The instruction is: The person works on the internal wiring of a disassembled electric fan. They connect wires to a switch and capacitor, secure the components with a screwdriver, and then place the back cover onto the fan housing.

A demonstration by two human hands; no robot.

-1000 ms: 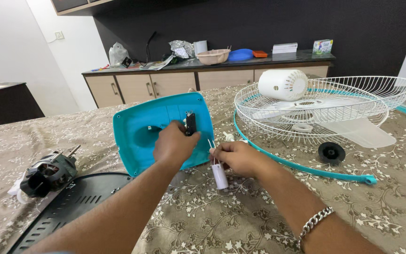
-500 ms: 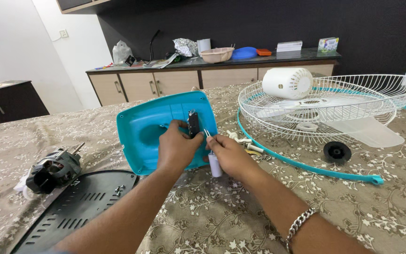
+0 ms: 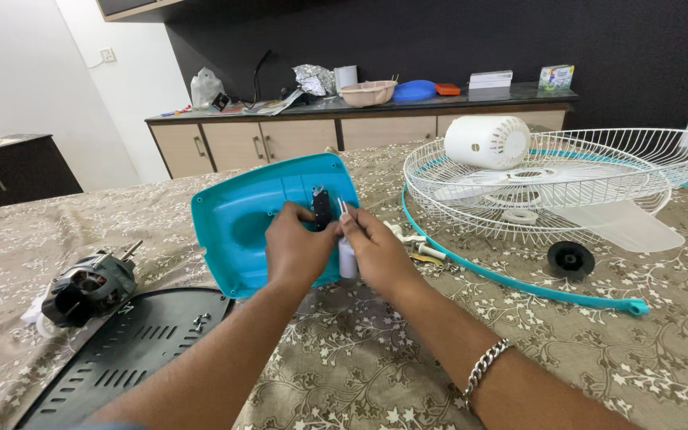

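Small green-and-white box (image 3: 557,76) and flat white box (image 3: 490,79) on the dark back counter (image 3: 519,94).

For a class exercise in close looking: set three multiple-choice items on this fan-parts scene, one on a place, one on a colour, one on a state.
1. Where does the fan motor lie?
A. Inside the wire guard
B. On the patterned cloth, left of the teal housing
C. On the counter

2. What colour is the housing that the hands work on?
A. Teal
B. Red
C. White

3. How does the left hand stand to the housing?
A. Far off it
B. Flat on the black grille
C. Against it, fingers at a small black part

Answers: 1 B, the motor sits on the cloth beside the black grille; 2 A, its shell is teal; 3 C, the right hand meets it there.
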